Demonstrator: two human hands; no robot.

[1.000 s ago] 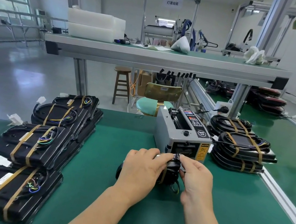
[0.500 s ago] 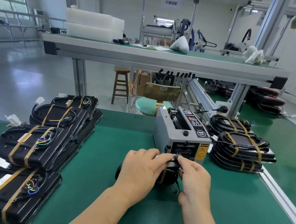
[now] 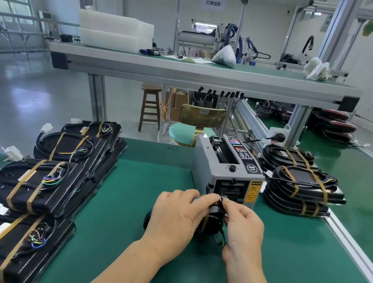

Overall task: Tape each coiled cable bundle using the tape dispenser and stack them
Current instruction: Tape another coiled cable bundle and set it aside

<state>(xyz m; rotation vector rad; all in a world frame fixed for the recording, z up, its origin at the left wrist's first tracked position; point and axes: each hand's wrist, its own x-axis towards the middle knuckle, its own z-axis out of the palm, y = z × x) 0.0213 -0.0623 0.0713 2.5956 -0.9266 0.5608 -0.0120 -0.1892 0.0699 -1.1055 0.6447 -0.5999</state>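
A small black coiled cable bundle [image 3: 213,221] sits on the green mat just in front of the grey tape dispenser [image 3: 229,172]. A tan tape strip runs across the bundle. My left hand [image 3: 176,215] curls over the bundle's left side and hides much of it. My right hand [image 3: 244,226] pinches the bundle's top edge close to the dispenser's outlet. Both hands hold the same bundle, fingertips nearly touching.
Taped black bundles lie in stacks at the left [image 3: 34,183] and at the right [image 3: 303,186] of the dispenser. An aluminium rail [image 3: 355,254] borders the mat's right edge. An upper shelf [image 3: 203,73] spans overhead, with a stool and chair behind.
Both hands stay on the bundle in front of the dispenser. Their grip and place look almost the same; only the head camera has shifted slightly.
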